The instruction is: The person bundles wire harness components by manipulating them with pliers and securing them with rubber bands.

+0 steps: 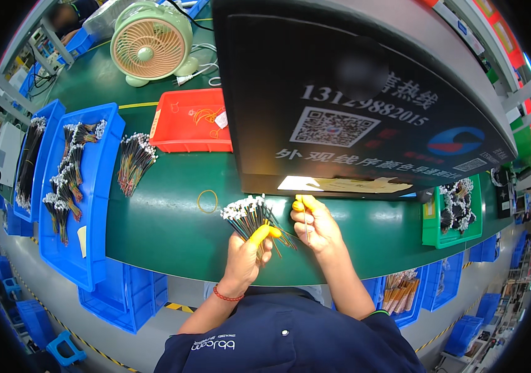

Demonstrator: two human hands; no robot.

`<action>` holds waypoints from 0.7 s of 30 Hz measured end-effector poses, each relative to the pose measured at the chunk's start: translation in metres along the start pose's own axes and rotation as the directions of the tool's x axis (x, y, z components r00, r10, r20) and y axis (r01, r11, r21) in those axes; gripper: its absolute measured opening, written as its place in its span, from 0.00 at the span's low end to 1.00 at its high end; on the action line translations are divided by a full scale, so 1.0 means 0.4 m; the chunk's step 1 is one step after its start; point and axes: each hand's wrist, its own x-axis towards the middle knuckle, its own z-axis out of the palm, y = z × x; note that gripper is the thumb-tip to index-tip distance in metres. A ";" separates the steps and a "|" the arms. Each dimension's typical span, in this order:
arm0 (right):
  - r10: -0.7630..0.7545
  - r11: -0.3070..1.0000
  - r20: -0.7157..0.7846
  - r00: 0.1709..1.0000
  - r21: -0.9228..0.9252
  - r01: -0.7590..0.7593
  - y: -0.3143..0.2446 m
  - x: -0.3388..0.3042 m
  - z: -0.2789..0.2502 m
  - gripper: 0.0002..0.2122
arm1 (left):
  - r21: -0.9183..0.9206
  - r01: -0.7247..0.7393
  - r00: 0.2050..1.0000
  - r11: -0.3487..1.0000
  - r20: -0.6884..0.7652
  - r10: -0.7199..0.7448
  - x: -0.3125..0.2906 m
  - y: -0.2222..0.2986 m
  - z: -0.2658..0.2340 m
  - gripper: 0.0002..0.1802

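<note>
Far left of frame: narrow blue tray (pixel 46 124) with a dark wire bundle (pixel 28 163) lying lengthwise. Just right of it, big blue tray (pixel 100 205) holding several wire bundles (pixel 66 180) with white connectors, plus a small pale tag near its lower part. Upper left: pale green desk fan (pixel 151 42) on the green table (pixel 166 230), white plug and cord beside it. Loose bundle (pixel 133 161) lies on the table between the big blue tray and the red tray (pixel 181 140); the red tray holds a few orange wires and a white scrap. Yellow rubber band (pixel 207 201) on the table below the red tray.

Lower centre: left hand (pixel 243 258), red bracelet at the wrist, yellow finger cots, fingers clamped around a harness (pixel 250 216) — multicoloured wires, white connectors fanned toward upper left, held just above the table edge. Just right: right hand (pixel 316 225), yellow cot on a fingertip, fingers pinched together on one thin wire (pixel 306 229) that hangs down across the palm. Hands near each other, not touching.

Above the hands: large black board (pixel 352 105), tilted, filling upper centre and right. Right of frame: green tray (pixel 430 233) with a pile of white-connector harnesses. Blue bins (pixel 135 292) below the table edge, left and right.
</note>
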 end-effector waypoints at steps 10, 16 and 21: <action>-0.427 0.301 0.226 0.875 -0.878 0.373 0.051 -0.029 0.041 0.05 | -0.060 0.047 0.999 0.997 -0.019 -0.049 0.001 -0.008 0.001 0.07; -0.057 0.885 -0.029 0.998 -0.465 0.037 0.027 -0.033 0.053 0.06 | 0.030 -0.010 0.999 0.999 -0.047 0.011 0.002 -0.011 0.003 0.08; -0.025 0.967 -0.008 1.000 -0.253 0.023 -0.002 -0.017 0.038 0.07 | -0.033 -0.015 1.000 0.999 -0.011 0.015 0.000 -0.006 -0.003 0.08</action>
